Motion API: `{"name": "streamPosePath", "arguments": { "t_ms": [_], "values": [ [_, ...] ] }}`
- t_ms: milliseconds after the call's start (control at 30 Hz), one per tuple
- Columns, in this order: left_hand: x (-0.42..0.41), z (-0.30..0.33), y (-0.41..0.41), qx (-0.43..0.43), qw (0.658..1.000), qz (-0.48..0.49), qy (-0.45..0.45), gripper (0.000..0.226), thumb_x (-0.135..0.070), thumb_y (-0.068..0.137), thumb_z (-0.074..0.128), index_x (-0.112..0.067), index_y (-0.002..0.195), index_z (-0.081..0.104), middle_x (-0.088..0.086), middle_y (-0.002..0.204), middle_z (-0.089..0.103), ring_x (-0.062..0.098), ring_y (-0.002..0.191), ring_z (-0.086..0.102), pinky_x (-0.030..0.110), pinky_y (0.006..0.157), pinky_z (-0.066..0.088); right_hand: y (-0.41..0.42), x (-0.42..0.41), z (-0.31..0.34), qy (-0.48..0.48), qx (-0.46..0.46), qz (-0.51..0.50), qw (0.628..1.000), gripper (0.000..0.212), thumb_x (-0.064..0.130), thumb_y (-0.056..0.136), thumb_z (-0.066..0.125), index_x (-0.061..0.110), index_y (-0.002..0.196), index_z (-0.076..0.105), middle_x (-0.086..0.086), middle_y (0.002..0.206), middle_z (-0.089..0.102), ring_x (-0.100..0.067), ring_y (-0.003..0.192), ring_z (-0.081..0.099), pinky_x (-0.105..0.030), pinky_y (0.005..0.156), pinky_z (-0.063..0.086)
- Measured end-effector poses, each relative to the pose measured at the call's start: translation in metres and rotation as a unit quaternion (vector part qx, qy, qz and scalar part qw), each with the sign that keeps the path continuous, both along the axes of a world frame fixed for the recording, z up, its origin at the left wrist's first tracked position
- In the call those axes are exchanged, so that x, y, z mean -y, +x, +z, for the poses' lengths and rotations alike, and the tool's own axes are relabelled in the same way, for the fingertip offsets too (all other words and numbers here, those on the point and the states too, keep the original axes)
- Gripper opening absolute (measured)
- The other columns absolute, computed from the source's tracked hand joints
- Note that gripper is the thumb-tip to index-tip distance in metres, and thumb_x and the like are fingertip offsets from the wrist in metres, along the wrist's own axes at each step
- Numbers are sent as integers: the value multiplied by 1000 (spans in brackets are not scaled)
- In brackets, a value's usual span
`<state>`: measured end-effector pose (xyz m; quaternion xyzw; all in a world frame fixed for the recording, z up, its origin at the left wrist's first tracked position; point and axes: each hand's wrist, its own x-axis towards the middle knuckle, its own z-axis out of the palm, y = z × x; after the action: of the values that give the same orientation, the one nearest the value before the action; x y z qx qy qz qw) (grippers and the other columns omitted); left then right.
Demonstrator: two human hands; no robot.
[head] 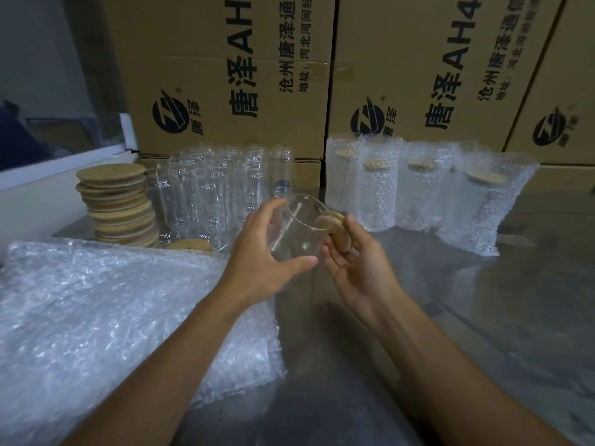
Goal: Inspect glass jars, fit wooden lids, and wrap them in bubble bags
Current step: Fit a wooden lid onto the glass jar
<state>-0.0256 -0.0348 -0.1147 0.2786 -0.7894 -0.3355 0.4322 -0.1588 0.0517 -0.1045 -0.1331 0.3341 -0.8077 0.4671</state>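
Listing from the left: a pile of flat bubble bags [122, 317] lying on the grey metal table [483, 317], its near edge cut off by the frame. Behind it, a leaning stack of wooden lids [117, 204], with one loose lid [188, 245] partly hidden at the foot of a cluster of bare glass jars [222, 188]; their count is hard to make out through the glare. At centre, the left hand [264, 252] grips a glass jar [299, 226] tilted on its side above the table, fingers and thumb curled round its body. The right hand [357, 262] holds a wooden lid [339, 233] at the jar's mouth, fingers behind it; whether the lid is seated cannot be told. To the right, four lidded jars in bubble bags [418, 194] stand upright in a row. Cardboard cartons [225, 75] wall the back, printed "唐泽 AH4", "沧州唐泽通" and "地址: 河北河间经", with a round logo; the print is cut off at the top. A white ledge [48, 175] runs at far left.
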Motion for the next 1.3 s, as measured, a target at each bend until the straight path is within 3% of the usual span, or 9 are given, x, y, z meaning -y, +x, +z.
{"name": "streamPosePath", "arguments": {
  "t_ms": [100,200,400,567,667,767,967,1200,1300],
  "values": [
    [-3,0,-2,12,999,-4,-31,95,-24,66,93,-42,142,40,-14,139,43,9,130,45,31,106,41,-3,-2,2,-49,36,-8,998,9,5,96,61,3,103,66,-12,97,71,-18,89,70,-29,89,56],
    [-2,0,-3,5,999,5,-31,96,-25,66,93,-39,144,39,-10,140,48,8,130,46,34,110,41,-4,-1,0,-70,-10,-23,997,36,1,93,63,1,128,58,-8,97,75,-15,91,74,-26,82,59],
    [-3,0,-2,10,999,17,-26,99,-28,64,94,-39,147,39,-12,142,47,11,130,47,44,110,43,-3,-4,-2,-55,-161,-70,983,56,32,74,75,7,124,68,1,104,78,-9,100,74,-27,87,55],
    [-3,0,-4,17,999,14,-42,97,-25,66,93,-36,147,41,-10,136,49,8,122,50,42,105,47,10,-6,-5,-24,-427,-143,893,66,46,72,75,20,131,64,12,117,70,4,104,67,-17,85,55],
    [-2,0,-3,15,999,14,-40,96,-26,67,93,-35,147,42,-10,135,50,7,122,50,41,105,47,13,-6,-6,-8,-484,-159,861,59,49,75,70,27,129,63,12,123,68,1,113,65,-27,96,55],
    [-3,-1,-5,20,998,19,-54,96,-28,66,93,-32,148,42,-7,133,51,10,122,51,40,104,46,10,-6,-7,17,-510,-164,844,63,52,77,68,23,132,65,5,132,66,-9,121,62,-41,103,53],
    [-2,-1,-6,40,996,32,-67,96,-32,69,91,-34,149,39,-7,135,50,14,126,48,44,104,46,8,-4,-11,26,-505,-185,843,66,51,75,71,20,132,66,4,136,65,-9,126,60,-45,102,53],
    [-5,1,-5,87,989,58,-103,100,-36,68,91,-33,152,36,-4,137,52,18,128,48,45,104,45,-1,-4,-13,62,-498,-193,843,54,47,75,81,18,120,75,10,117,73,-4,108,67,-46,93,57],
    [-7,2,-3,102,985,62,-124,101,-36,68,90,-32,153,34,-4,139,52,19,129,49,46,104,45,-5,-6,-10,77,-526,-198,823,63,61,70,75,21,119,76,12,108,74,-6,102,67,-43,89,58]
  ]
}}
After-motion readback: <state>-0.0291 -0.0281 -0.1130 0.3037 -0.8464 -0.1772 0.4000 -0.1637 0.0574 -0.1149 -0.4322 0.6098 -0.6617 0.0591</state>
